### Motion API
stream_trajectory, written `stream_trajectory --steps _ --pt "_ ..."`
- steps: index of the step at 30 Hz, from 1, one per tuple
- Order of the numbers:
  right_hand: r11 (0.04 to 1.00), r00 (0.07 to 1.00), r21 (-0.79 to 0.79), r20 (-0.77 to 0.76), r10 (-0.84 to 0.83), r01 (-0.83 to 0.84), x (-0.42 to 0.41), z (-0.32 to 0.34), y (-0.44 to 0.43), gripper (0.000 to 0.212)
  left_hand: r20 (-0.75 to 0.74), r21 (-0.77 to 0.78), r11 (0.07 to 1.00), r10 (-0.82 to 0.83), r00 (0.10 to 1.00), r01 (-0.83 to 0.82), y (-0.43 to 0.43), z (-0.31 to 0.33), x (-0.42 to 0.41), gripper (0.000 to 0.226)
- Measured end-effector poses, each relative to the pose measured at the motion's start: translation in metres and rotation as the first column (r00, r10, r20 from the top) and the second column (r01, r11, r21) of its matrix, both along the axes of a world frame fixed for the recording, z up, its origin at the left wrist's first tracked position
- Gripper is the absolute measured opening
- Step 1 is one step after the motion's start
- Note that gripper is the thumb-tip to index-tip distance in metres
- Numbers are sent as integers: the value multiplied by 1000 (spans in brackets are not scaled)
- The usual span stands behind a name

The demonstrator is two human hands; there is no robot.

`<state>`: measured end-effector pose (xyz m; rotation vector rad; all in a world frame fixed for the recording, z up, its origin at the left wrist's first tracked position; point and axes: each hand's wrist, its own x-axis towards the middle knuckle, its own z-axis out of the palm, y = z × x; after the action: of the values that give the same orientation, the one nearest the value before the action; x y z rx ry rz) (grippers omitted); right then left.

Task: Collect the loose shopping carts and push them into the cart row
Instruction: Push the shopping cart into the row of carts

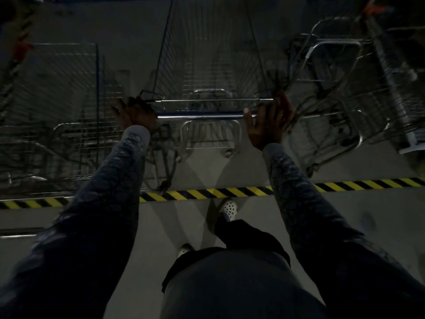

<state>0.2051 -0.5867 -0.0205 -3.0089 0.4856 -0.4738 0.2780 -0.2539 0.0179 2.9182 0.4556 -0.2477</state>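
Dark patterned sleeves (pixel 110 185) reach forward to the blue-and-chrome handle bar (pixel 202 116) of a silver wire shopping cart (pixel 207 65). The left hand (pixel 134 115) has its fingers curled over the bar's left end, and the right hand (pixel 268 125) grips the right end, thumb against the bar. The cart stands just beyond yellow-and-black striped floor tape (pixel 207 193), between a grey wire cart on the left (pixel 57 100) and a chrome-framed cart on the right (pixel 333 88).

Both sleeved arms reach out toward 12 o'clock. The left grip (pixel 134 116) curls over the 9 o'clock end of the cart handle (pixel 202 116). The right grip (pixel 268 125) clasps its 3 o'clock end, thumb stretched out.
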Motion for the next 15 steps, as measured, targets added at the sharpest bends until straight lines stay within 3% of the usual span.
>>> stream_trajectory --steps 2,4,6,15 --pt "1000 999 -26 48 -11 13 -10 -5 0 58 13 83 996 -33 999 32 1 -2 -17 50" --pt "1000 1000 -2 2 3 -3 -24 -6 -3 61 -17 164 982 -90 996 91 4 -6 -37 46" --pt "1000 999 18 -30 15 -14 -36 -7 -5 63 -43 132 986 -94 995 99 7 -5 -57 47" --pt "1000 997 3 76 31 -31 -112 -13 27 47 -47 143 974 -170 984 175 49 -7 -150 48"
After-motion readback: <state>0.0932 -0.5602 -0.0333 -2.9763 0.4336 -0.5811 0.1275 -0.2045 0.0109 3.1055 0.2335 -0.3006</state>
